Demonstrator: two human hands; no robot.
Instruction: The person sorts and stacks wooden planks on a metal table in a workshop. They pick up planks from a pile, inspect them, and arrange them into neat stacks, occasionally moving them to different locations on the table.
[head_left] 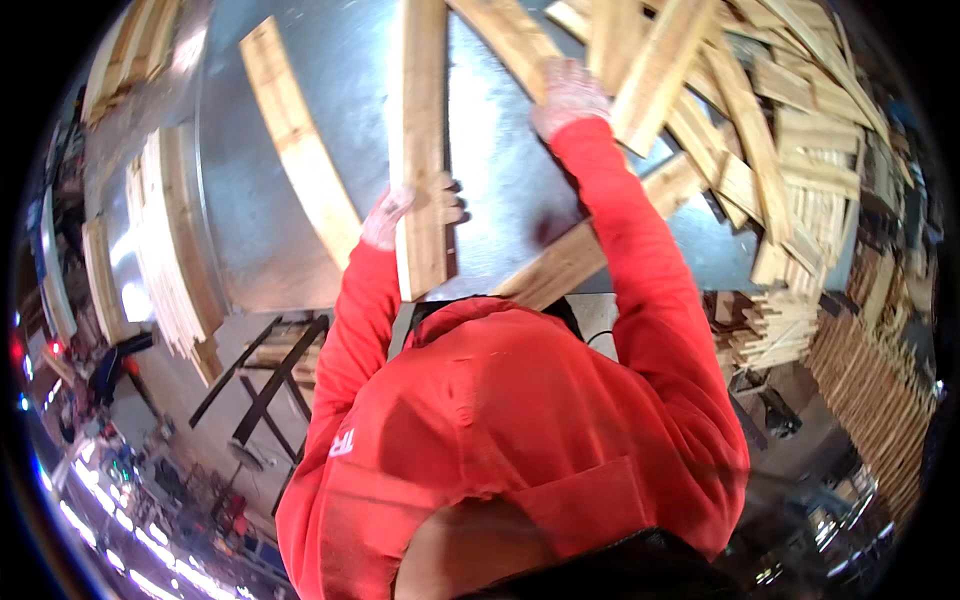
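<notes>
My left hand (pixel 387 217) is closed around the near part of a long, pale wooden board (pixel 420 120), its fingertips curling past the board's right edge. That board points away from me over the metal tabletop (pixel 490 150). Farther off to the right, my right hand (pixel 572 98) grips the near end of a slanted wooden board (pixel 505 40), beside a heap of loose boards. Its fingers are partly lost against the wood. Left of my left hand, a single board (pixel 300 140) lies at an angle. Another board (pixel 555 262) slants beneath my right forearm.
A jumbled pile of boards (pixel 740 180) covers the table's right side. Neat board stacks stand at the left (pixel 170 230) and lower right (pixel 775 330). A dark metal stand (pixel 270 390) is on the floor at the left. More stacked wood (pixel 870 400) lines the right.
</notes>
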